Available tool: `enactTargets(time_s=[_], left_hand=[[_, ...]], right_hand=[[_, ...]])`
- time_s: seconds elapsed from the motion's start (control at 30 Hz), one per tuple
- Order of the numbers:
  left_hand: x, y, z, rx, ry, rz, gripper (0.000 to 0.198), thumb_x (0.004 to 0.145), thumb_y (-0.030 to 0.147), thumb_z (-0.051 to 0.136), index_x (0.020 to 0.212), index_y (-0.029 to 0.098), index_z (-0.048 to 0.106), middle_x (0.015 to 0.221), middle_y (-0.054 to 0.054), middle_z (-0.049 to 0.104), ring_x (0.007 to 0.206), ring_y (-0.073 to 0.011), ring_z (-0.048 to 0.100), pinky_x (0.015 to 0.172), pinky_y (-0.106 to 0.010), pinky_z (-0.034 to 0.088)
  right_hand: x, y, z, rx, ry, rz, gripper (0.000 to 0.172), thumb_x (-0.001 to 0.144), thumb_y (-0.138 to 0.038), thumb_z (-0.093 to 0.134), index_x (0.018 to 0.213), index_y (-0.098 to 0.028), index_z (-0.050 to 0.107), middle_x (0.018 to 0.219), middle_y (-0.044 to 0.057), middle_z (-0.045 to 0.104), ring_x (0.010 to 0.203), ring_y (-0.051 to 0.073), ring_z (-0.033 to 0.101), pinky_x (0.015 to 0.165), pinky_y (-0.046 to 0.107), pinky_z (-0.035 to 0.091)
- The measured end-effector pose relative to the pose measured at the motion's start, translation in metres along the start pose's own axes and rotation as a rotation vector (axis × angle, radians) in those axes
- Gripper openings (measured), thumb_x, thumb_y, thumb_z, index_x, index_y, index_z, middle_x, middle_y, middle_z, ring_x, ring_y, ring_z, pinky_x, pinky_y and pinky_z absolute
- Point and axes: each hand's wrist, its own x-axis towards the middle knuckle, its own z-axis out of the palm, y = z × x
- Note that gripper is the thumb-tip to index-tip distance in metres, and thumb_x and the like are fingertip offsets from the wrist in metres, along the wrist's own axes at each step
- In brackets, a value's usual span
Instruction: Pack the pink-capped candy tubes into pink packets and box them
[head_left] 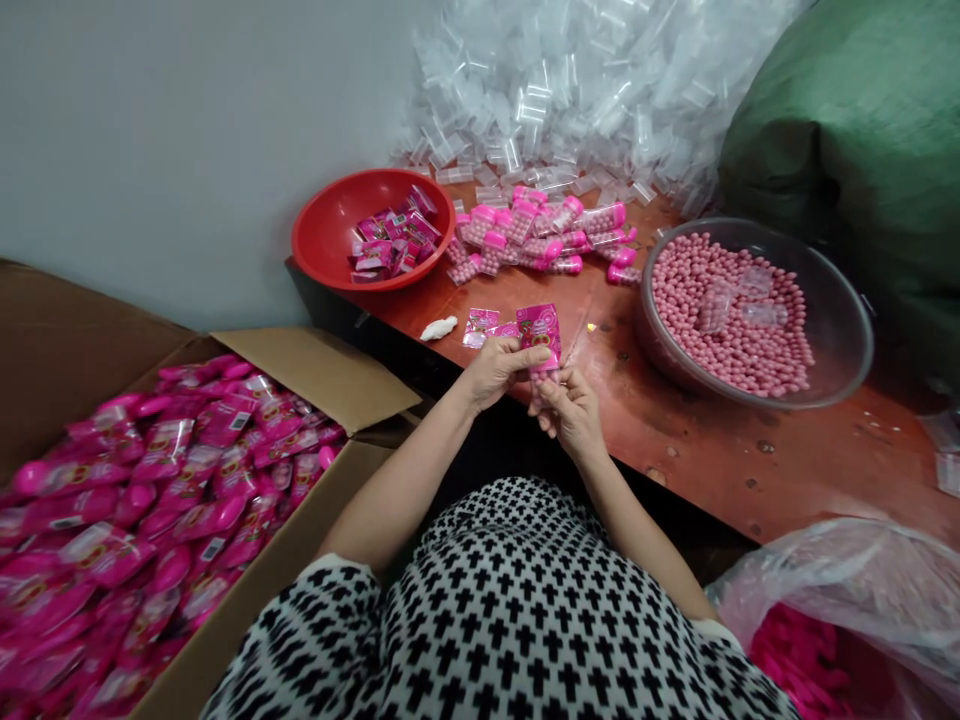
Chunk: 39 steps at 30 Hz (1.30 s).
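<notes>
1. Both forearms reach forward, converging above the bench's (637,425) near edge.
2. Left hand (497,371) pinches a pink wrapper (541,325), thumb on top.
3. Right hand (570,408), fingers curled, grips a partly hidden bead-filled tube (543,377) at the wrapper's lower end.

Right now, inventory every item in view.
Table: one, reddish, centre
Bowl: one, red, table left
Packets: several, pink, bowl
Filled tubes: many, pink, tabletop
Clear tubes: heap, transparent, back
Sack: one, green, upper right
Basin: one, translucent, right
Beads: many, pink, basin
Scrap: one, white, tabletop
Loose wrappers: few, pink, tabletop
Carton: one, brown, left
Wrapped tubes: many, pink, carton
Bag: one, clear, lower right
Held wrapper: one, pink, between hands
Held tube: one, pink, below wrapper
Shirt: one, black-white, bottom
Left hand: one, on wrapper
Right hand: one, on tube
</notes>
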Motion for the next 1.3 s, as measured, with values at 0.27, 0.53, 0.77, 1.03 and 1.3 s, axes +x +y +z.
enactTargets(time_s=[0.27, 0.53, 0.77, 1.03, 1.3], left_hand=[[0.002, -0.01, 0.001, -0.1, 0.097, 0.055, 0.038, 0.057, 0.039, 0.081, 0.056, 0.01, 0.057, 0.053, -0.002, 0.061, 0.046, -0.0102, 0.056, 0.048, -0.023, 0.046], [0.0, -0.021, 0.007, -0.154, 0.147, 0.063, 0.039, 0.058, 0.042, 0.08, 0.057, 0.01, 0.058, 0.053, -0.003, 0.061, 0.045, -0.0098, 0.055, 0.045, -0.022, 0.044], [-0.007, -0.025, 0.012, -0.024, 0.219, 0.134, 0.035, 0.061, 0.041, 0.078, 0.059, 0.01, 0.061, 0.054, -0.002, 0.06, 0.042, -0.0097, 0.053, 0.041, -0.022, 0.041], [-0.006, -0.029, 0.013, -0.06, 0.154, 0.081, 0.032, 0.061, 0.038, 0.078, 0.068, 0.01, 0.065, 0.053, -0.001, 0.059, 0.04, -0.0106, 0.052, 0.038, -0.023, 0.041], [-0.012, -0.027, 0.015, -0.168, 0.177, 0.035, 0.038, 0.056, 0.039, 0.081, 0.064, 0.01, 0.058, 0.055, -0.001, 0.058, 0.044, -0.0096, 0.053, 0.041, -0.022, 0.043]], right_hand=[[0.005, -0.002, 0.001, -0.056, 0.042, -0.021, 0.029, 0.077, -0.043, 0.065, 0.08, -0.02, 0.048, 0.053, -0.006, 0.063, 0.032, 0.005, 0.046, 0.028, 0.012, 0.029], [0.004, -0.001, -0.003, -0.059, 0.067, -0.012, 0.029, 0.077, -0.043, 0.066, 0.08, -0.02, 0.049, 0.055, -0.006, 0.064, 0.033, 0.005, 0.047, 0.029, 0.013, 0.031], [0.002, -0.001, -0.002, -0.115, 0.119, -0.05, 0.029, 0.076, -0.043, 0.066, 0.081, -0.02, 0.049, 0.053, -0.007, 0.062, 0.033, 0.005, 0.047, 0.03, 0.013, 0.031], [-0.002, 0.002, 0.0, -0.167, 0.171, -0.118, 0.027, 0.077, -0.04, 0.066, 0.081, -0.02, 0.049, 0.052, -0.008, 0.059, 0.034, 0.004, 0.045, 0.031, 0.013, 0.031], [0.0, 0.008, -0.001, 0.066, 0.131, 0.057, 0.033, 0.073, -0.045, 0.068, 0.076, -0.02, 0.047, 0.052, -0.006, 0.062, 0.031, 0.004, 0.045, 0.026, 0.012, 0.026]])
